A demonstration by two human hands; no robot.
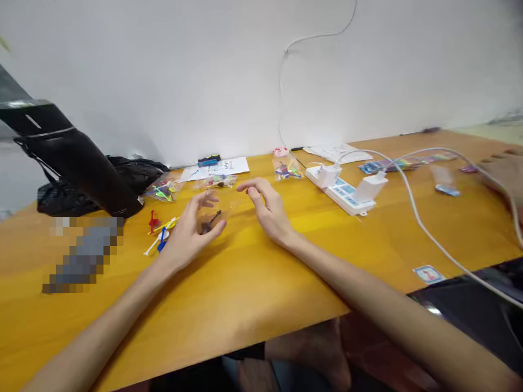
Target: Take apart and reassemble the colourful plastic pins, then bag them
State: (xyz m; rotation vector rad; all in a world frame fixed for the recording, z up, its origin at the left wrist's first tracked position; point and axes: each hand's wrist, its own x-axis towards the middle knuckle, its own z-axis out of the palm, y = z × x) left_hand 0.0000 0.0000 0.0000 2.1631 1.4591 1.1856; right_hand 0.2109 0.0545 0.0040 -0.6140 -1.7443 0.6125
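Observation:
My left hand point(192, 226) is over the table with its thumb and fingers spread apart. Just beyond its thumb lies a clear plastic bag point(223, 209) with a small dark plastic piece point(212, 220); whether the hand touches the bag I cannot tell. My right hand point(269, 209) hovers to the right of the bag, fingers loosely curved and nothing visible in them. Beside my left hand lie small plastic pieces: a red one point(153, 222), a yellow one point(169, 223), a blue one point(162, 240) and a white one point(151, 245).
Bags of coloured pieces point(163, 189) point(287, 170) and papers point(235, 166) lie along the wall. A power strip point(347, 196) with chargers and white cables point(412, 201) is on the right. A black cylindrical object point(81, 158) leans at left. Another person's hand point(504, 171) is far right.

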